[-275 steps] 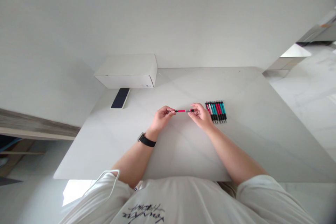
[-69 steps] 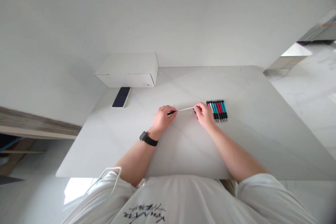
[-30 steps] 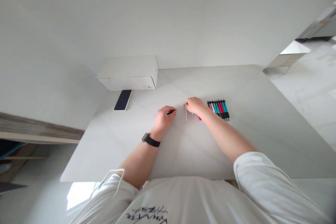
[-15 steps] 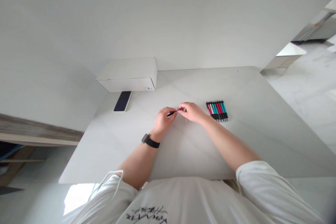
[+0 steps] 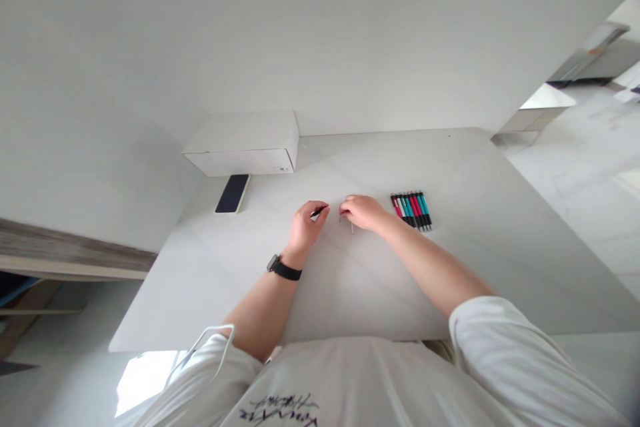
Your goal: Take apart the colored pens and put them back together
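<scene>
My left hand (image 5: 306, 223) is closed in a pinch round a short black pen part (image 5: 319, 212), mostly covered by the fingers. A little to its right, my right hand (image 5: 365, 211) has its thumb and fingertips pressed together over the table. A tiny piece shows at those fingertips, too small to name. Just below the right hand a thin pale stick (image 5: 353, 229) pokes out; its upper end is hidden by the hand. Several pens (image 5: 411, 210) with red, white and teal barrels and black grips lie side by side in a row, right of my right hand.
On the white table (image 5: 370, 280), a white box (image 5: 243, 143) stands against the wall at the back left. A phone (image 5: 233, 193) lies in front of it, screen dark. The table's left edge is beyond the phone.
My hands, which met at the fingertips, have come apart. The left hand has drawn slightly left with the pen part. The phone, box and row of pens stay in place.
</scene>
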The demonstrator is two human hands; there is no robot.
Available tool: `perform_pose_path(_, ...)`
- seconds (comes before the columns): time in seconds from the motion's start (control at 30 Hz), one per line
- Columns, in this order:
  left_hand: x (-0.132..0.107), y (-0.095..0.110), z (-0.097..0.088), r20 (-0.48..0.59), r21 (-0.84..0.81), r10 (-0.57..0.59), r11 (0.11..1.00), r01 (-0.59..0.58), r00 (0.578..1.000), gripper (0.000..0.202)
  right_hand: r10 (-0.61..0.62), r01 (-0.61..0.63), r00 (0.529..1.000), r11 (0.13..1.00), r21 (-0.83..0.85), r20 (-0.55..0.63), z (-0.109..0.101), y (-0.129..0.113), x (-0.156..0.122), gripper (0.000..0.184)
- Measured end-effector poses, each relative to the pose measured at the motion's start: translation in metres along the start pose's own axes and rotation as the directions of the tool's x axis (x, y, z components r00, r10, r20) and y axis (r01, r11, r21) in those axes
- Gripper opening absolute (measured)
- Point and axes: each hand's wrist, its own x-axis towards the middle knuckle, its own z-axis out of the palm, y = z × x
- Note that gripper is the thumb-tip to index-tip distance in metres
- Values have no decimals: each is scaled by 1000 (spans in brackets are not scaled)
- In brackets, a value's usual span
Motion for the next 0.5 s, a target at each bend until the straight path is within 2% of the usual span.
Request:
perform_pose_path(0.1, 0, 1, 0, 16, -4, 15, 1000, -15, 1000, 16, -28, 34, 997, 996, -83, 74, 1, -2, 7, 21)
perform_pose_path(0.2, 0, 4, -1, 29, -12, 24, 1000, -23, 999, 17, -54, 64, 994, 991, -116, 91, 2, -2, 13, 21)
perform_pose_path(0.4, 0, 3, -1, 16, -29, 29, 999, -29, 999, 17, -58, 65, 996, 992, -110, 65, 4, -2, 12, 21)
perform_pose_path(0.5, 0, 2, 0, 11, -24, -12, 1000, 12, 1000, 24, -10, 10, 1000, 999, -49, -15, -1, 1, 4, 20)
